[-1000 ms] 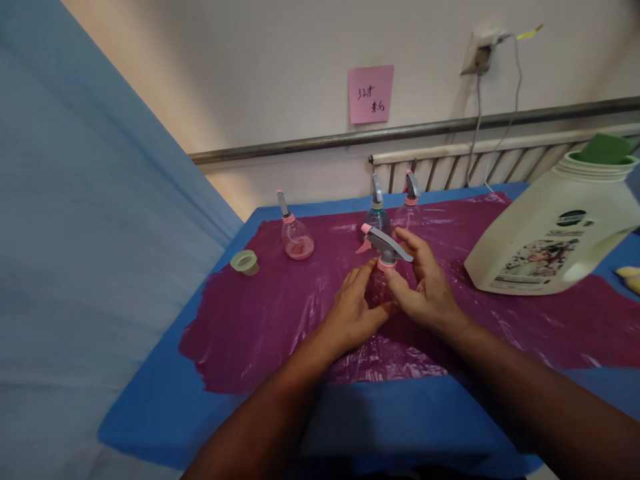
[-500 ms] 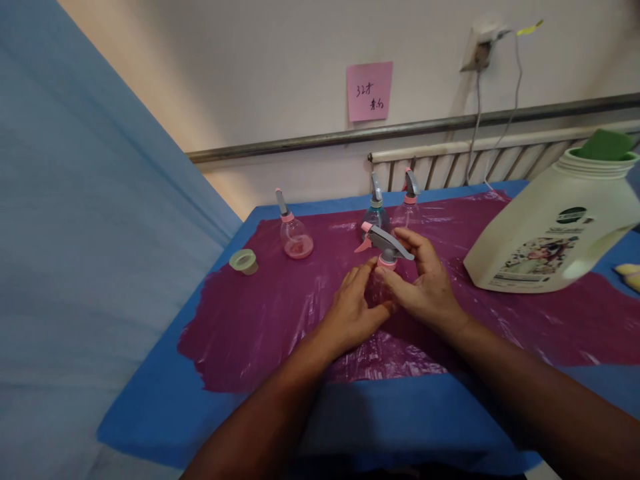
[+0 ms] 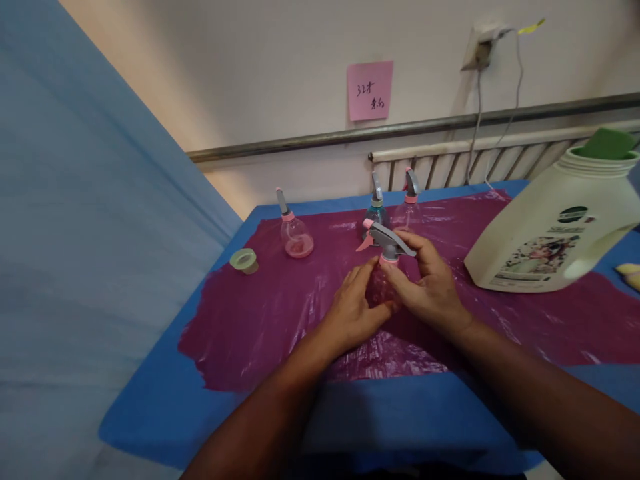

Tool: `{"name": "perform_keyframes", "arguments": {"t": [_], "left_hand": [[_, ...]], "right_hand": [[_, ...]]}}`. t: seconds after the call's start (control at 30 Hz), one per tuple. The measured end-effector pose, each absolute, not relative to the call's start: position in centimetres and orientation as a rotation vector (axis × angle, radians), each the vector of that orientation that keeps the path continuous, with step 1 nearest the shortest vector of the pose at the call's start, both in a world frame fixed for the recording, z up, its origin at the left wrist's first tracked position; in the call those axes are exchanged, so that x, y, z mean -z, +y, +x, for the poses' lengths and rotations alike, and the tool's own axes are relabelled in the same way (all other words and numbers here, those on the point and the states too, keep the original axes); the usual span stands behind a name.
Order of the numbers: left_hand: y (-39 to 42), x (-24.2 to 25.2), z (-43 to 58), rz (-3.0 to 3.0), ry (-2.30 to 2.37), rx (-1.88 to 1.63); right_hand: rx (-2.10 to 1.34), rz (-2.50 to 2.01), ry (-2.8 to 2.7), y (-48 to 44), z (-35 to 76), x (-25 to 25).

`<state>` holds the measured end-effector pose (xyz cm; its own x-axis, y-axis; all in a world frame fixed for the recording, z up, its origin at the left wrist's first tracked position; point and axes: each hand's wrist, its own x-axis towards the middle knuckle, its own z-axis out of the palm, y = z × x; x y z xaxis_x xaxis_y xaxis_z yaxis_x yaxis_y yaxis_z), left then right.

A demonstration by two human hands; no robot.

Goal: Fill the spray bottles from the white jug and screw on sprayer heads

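Observation:
A clear spray bottle with a grey and pink spray head (image 3: 389, 244) stands upright on the purple plastic sheet (image 3: 260, 320). My left hand (image 3: 356, 307) is wrapped round the left side of its body. At the neck, the thumb and fingers of my right hand (image 3: 430, 280) close round the pink collar. Behind it are a blue-tinted spray bottle (image 3: 376, 215) and a clear one with a pink collar (image 3: 409, 213). Another spray bottle (image 3: 297, 239), with pink liquid in its bottom, stands to the left, near a small pale green cup (image 3: 244, 261).
A large cream detergent jug (image 3: 545, 233) with green in its mouth stands at the right. Something yellow (image 3: 630, 275) lies beyond it. A blue curtain (image 3: 90, 233) hangs at the left; a metal rail (image 3: 320, 139) runs along the wall.
My right thumb has shifted slightly at the bottle's neck, and the spray head sits a little higher and further right. My left hand has barely moved.

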<state>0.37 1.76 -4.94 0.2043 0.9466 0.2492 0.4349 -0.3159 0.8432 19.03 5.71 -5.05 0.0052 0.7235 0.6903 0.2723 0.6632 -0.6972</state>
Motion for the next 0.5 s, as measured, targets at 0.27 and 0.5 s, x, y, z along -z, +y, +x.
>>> {"name": "perform_keyframes", "arguments": {"t": [0.27, 0.5], "left_hand": [[1.6, 5.1, 0.3, 1.858, 1.291, -1.019], [1.5, 5.9, 1.0, 1.884, 1.294, -1.07]], "right_hand": [[-0.479, -0.688, -1.38, 5.2, 19.5, 0.9], [-0.329, -0.646, -1.574, 2.9, 19.1, -4.9]]}}
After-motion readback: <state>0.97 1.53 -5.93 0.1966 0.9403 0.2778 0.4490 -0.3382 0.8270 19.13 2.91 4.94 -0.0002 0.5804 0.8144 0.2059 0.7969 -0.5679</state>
